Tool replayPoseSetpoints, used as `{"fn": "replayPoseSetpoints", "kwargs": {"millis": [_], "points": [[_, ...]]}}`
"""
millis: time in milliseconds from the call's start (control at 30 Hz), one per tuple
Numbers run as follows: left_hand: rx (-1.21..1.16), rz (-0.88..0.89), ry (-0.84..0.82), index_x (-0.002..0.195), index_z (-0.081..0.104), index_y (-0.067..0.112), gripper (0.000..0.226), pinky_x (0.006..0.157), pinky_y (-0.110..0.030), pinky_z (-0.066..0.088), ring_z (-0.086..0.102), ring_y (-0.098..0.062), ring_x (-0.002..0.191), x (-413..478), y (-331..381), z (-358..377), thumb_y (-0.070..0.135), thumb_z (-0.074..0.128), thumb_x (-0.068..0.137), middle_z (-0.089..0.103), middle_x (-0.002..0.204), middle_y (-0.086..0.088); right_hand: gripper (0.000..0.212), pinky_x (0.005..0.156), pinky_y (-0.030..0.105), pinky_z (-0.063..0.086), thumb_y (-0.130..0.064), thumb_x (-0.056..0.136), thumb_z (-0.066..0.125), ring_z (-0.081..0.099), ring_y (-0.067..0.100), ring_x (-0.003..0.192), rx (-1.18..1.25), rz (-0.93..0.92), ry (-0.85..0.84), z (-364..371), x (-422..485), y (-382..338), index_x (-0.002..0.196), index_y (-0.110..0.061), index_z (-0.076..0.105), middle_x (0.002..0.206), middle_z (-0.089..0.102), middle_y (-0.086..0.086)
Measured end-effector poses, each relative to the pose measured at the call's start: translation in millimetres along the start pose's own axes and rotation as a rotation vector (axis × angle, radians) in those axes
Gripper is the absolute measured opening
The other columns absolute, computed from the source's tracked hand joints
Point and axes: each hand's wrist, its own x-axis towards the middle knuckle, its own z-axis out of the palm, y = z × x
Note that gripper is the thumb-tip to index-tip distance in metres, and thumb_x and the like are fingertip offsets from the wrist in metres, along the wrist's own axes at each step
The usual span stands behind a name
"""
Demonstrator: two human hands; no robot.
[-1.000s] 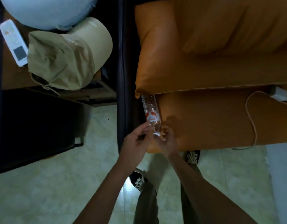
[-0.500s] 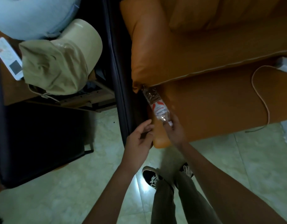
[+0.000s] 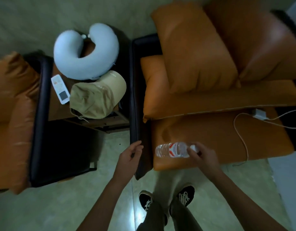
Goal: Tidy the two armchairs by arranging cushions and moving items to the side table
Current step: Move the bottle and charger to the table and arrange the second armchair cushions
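Note:
My right hand [image 3: 204,156] grips the cap end of a clear plastic water bottle [image 3: 171,150] with a red and white label, held sideways over the front of the right orange armchair [image 3: 210,135]. My left hand [image 3: 129,158] hangs open beside that chair's black arm [image 3: 133,97], holding nothing. Orange cushions [image 3: 194,52] are piled on the chair's seat and back. Between the chairs stands the side table [image 3: 53,107], bearing a pale blue neck pillow [image 3: 85,52], a khaki cap [image 3: 97,95] and a white remote [image 3: 60,88]. The left orange armchair [image 3: 10,114] is partly in view.
A white charger [image 3: 260,114] with its cable [image 3: 242,139] lies on the right chair's seat and trails over the front edge. My black shoes [image 3: 167,197] stand on the pale tiled floor right in front of the chair. A lower shelf shows under the table.
My right hand has pulled the bottle out of the gap beside the seat cushion and turned it sideways. My left hand let go of it. The view has risen and widened.

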Motion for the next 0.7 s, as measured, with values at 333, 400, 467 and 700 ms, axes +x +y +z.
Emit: {"fn": "replayPoseSetpoints", "kwargs": {"millis": [333,400,467,700], "points": [[0.126,0.128,0.203,0.127,0.064,0.03,0.028,0.083,-0.014,0.047,0.054,0.02,0.1,9,58,-71,0.034,0.055,0.101,0.063,0.108,0.028,0.014,0.055,0.018,0.051,-0.024,0.095,0.065,0.067,0.002,0.072,-0.029,-0.284,-0.072,-72,29,-162,0.105,-0.033,0.065,0.082,0.07,-0.011],[0.079,0.153,0.21,0.127,0.064,0.024,0.029,0.085,-0.017,0.05,0.056,0.017,0.102,26,70,-88,0.027,0.059,0.099,0.064,0.108,0.021,0.015,0.058,0.025,0.058,-0.025,0.097,0.063,0.069,0.003,0.076,-0.051,-0.321,-0.08,-70,44,-194,0.109,-0.035,0.062,0.088,0.07,-0.012],[0.054,0.186,0.208,0.127,0.065,0.019,0.03,0.083,-0.012,0.049,0.062,0.007,0.102,44,83,-103,0.023,0.06,0.098,0.069,0.109,0.012,0.013,0.057,0.035,0.058,-0.029,0.098,0.061,0.069,0.009,0.073,-0.068,-0.339,-0.064,-66,60,-220,0.11,-0.032,0.063,0.088,0.07,-0.007],[-0.016,0.232,0.178,0.133,0.063,0.016,0.038,0.095,-0.019,0.046,0.058,0.005,0.112,105,112,-162,0.032,0.059,0.099,0.066,0.124,0.01,0.006,0.046,0.015,0.046,-0.029,0.098,0.061,0.064,0.005,0.064,-0.093,-0.386,0.028,-64,121,-314,0.104,-0.03,0.063,0.077,0.067,-0.01]]}}
